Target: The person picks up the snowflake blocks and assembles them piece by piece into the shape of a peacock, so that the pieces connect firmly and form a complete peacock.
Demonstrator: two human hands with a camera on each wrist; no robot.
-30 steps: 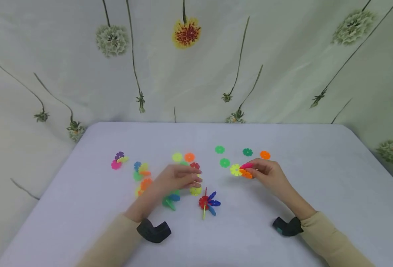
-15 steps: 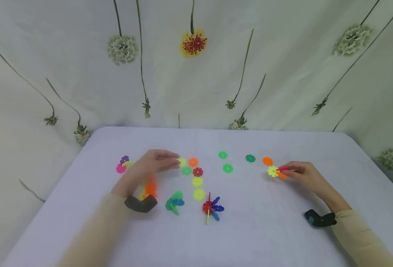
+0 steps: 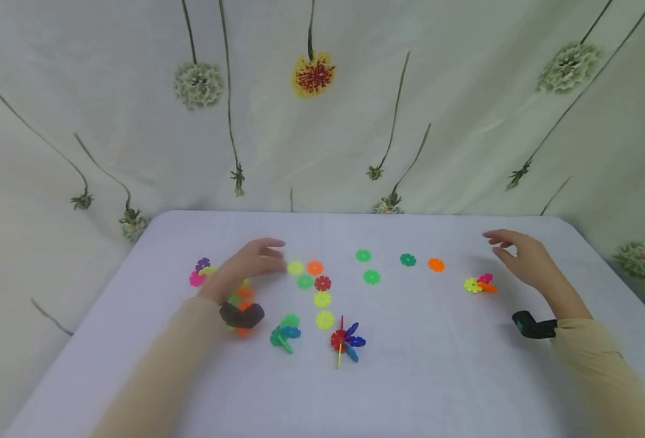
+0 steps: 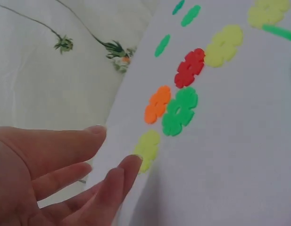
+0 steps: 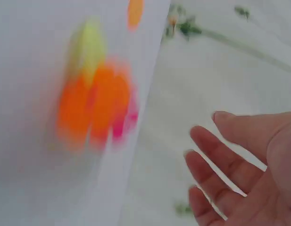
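My left hand [image 3: 251, 261] hovers with loosely spread fingers beside a yellow notched flower disc [image 3: 295, 267]. In the left wrist view a fingertip overlaps that yellow disc [image 4: 150, 141], and nothing is held between the fingers. On the right, a small joined cluster of yellow, orange and pink discs [image 3: 473, 285] lies on the table. Behind and to the right of it is my right hand [image 3: 524, 255], fingers apart and holding nothing. The right wrist view shows this cluster [image 5: 105, 101] blurred, well away from the fingertips.
Loose flower discs lie across the middle, among them a red disc [image 3: 323, 283] and an orange disc [image 3: 436, 264]. Nearer stand a red-and-blue disc assembly [image 3: 341, 340] and a green one [image 3: 286, 331]. The left forearm partly covers orange pieces [image 3: 244, 293]. A purple-and-pink cluster [image 3: 197, 278] lies far left.
My right hand carried the yellow, orange and pink cluster rightward, let go of it and drew back up. The left hand moved left and back, to the yellow disc.
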